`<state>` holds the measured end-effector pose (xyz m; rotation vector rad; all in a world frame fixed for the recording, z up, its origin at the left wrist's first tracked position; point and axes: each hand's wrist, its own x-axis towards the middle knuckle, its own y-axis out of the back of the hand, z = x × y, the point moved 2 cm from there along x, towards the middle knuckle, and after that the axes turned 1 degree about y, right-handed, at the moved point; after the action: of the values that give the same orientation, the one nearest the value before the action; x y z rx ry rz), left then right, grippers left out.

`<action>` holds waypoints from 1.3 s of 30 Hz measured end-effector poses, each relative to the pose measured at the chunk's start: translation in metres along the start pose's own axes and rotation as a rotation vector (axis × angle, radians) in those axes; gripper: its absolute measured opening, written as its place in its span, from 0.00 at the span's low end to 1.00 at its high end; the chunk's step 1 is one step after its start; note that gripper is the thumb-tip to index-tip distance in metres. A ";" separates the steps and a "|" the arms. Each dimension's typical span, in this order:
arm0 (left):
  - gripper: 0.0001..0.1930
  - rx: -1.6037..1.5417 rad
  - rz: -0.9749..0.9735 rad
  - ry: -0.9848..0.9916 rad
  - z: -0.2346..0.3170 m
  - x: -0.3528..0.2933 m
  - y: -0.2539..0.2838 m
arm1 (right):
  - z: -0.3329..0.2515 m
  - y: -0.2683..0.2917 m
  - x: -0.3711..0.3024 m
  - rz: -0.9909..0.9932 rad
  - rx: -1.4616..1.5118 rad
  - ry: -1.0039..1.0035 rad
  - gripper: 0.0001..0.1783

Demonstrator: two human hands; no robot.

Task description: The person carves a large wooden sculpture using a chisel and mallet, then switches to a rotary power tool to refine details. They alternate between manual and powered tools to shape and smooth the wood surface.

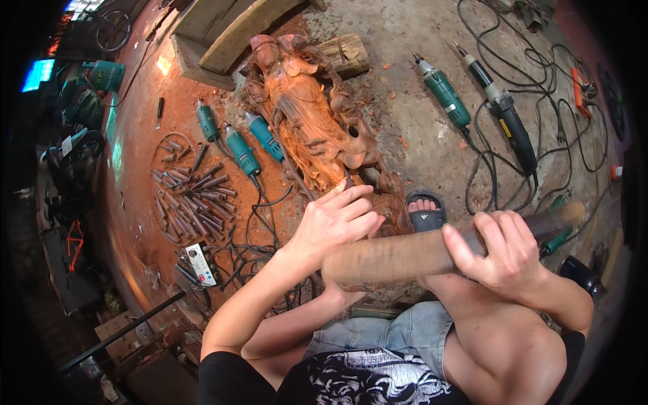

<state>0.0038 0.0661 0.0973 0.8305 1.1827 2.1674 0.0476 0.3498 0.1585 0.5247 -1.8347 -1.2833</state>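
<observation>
A carved reddish-brown wooden statue of a robed figure (300,115) lies on the floor ahead of me, its base toward my legs. My left hand (341,219) is closed at the statue's lower end, around a slim chisel whose handle is mostly hidden by the fingers. My right hand (496,250) grips a thick wooden mallet (385,260) by its narrower part. The mallet's broad end reaches left, just below my left hand; whether the two touch I cannot tell.
Several carving chisels (196,202) lie piled at left. Green power grinders (239,152) lie beside the statue, and another green grinder (445,94) and a black-and-grey power tool (509,125) lie at right among tangled cables. A control box (200,264) sits lower left. Wooden beams (236,40) stand behind.
</observation>
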 end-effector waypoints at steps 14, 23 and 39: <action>0.13 -0.375 0.115 -0.182 0.054 0.011 -0.052 | 0.010 -0.011 -0.071 -0.042 0.391 -0.595 0.42; 0.10 -0.324 0.058 -0.283 0.043 0.015 -0.051 | 0.007 -0.035 -0.131 -0.019 0.575 -1.211 0.36; 0.06 -0.377 -0.034 -0.168 -0.002 -0.001 -0.041 | 0.002 -0.033 -0.081 -0.081 0.354 -0.479 0.36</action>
<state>0.0094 0.0838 0.0608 0.7983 0.6721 2.1507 0.0889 0.3959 0.0971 0.5108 -2.4898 -1.2122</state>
